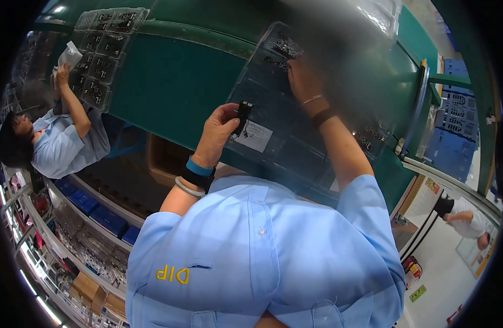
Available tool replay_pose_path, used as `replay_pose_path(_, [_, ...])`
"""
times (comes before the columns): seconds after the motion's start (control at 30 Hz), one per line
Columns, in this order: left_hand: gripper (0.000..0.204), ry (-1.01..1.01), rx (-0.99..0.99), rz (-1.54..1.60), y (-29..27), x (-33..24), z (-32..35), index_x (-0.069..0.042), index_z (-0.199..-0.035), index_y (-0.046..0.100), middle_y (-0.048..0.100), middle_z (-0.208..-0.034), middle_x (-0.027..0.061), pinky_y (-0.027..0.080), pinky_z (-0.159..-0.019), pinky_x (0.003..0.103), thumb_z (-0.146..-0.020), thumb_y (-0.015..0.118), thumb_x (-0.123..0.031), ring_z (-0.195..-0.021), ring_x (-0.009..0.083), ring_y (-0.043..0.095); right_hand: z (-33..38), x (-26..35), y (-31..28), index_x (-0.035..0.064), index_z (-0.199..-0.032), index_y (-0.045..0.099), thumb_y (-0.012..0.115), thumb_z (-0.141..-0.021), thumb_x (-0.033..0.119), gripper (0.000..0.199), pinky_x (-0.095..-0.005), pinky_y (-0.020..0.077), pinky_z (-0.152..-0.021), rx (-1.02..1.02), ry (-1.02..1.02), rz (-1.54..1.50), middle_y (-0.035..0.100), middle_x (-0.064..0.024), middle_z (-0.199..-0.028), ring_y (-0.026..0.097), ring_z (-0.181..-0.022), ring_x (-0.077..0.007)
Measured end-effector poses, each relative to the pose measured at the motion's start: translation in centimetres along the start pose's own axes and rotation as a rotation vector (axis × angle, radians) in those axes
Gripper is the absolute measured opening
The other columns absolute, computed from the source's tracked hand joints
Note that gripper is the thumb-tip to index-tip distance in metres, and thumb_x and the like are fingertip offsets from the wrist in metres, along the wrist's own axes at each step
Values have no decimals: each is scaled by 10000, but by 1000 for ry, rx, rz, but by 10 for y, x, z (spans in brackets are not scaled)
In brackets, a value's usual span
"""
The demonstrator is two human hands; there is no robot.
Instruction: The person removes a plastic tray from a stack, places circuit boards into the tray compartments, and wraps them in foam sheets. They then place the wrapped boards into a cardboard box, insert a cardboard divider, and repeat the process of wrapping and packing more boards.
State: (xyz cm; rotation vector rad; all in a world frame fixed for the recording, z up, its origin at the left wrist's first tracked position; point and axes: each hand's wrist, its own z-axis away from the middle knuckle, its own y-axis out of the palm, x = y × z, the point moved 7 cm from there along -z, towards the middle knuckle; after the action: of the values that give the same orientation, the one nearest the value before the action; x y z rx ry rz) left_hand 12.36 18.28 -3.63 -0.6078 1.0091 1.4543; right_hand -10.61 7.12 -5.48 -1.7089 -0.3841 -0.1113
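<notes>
Between the thumb and fingers of my left hand [214, 131] is a small black part with metal ends [243, 111]. It is held over a clear plastic compartment tray [276, 101], beside a white printed label [253, 136] on the tray. My right hand [306, 82] reaches to the tray's far side, next to a heap of small metal and black parts [284, 48]. Its fingertips bend down at that heap, and whatever they pinch is too small or hidden to make out. More small parts [371, 135] lie in a compartment to the right of my right forearm.
A green work surface [169, 82] lies under the trays. At the far left stands another compartment tray [101, 65] of small parts, where a co-worker [60, 131] holds a white item [71, 54]. Blue crates [453, 120] are stacked at the right, beyond a metal frame [448, 174].
</notes>
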Motion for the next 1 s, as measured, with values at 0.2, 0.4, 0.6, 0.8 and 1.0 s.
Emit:
replay_pose_path(0.2, [208, 223, -44, -380, 5, -19, 6, -61, -1064, 580, 599, -977, 54, 471, -869, 261, -866, 555, -6, -929, 159, 569, 4, 37, -42, 101, -1008, 629, 513, -915, 283, 234, -379, 505, -643, 110, 66, -181, 641, -84, -931, 641, -805, -277])
replay_pose_path(0.4, [229, 990, 116, -1249, 61, -47, 26, -87, -982, 603, 575, -1018, 78, 418, -963, 391, -776, 616, 13, -1008, 254, 547, 91, 69, -17, 85, -1069, 623, 493, -942, 383, 349, -307, 508, -609, 926, 629, -1177, 635, -46, -866, 622, -764, -142])
replay_pose_path(0.6, [236, 1095, 17, -1272, 73, -56, 29, -88, -969, 621, 538, -1132, 105, 358, -1012, 464, -763, 606, 27, -1100, 282, 512, 68, 20, -5, 69, -1081, 619, 548, -917, 328, 315, -289, 510, -684, 529, 635, -1200, 641, -57, -918, 620, -804, -153])
replay_pose_path(0.8, [287, 814, -88, -1262, 26, -31, 5, -93, -1028, 623, 516, -1203, 128, 364, -1007, 453, -770, 589, 27, -1164, 321, 467, 29, -4, -1, 75, -1055, 629, 590, -880, 223, 232, -342, 508, -736, 153, 151, -508, 637, -106, -967, 622, -832, -238])
replay_pose_path(1.0, [282, 689, -135, -1282, -16, -1, 6, -83, -1035, 622, 508, -1227, 145, 375, -994, 441, -776, 587, 23, -1173, 343, 453, 6, -2, -22, 91, -1016, 639, 591, -861, 227, 212, -398, 496, -781, 181, 97, -143, 616, -136, -982, 608, -896, -316])
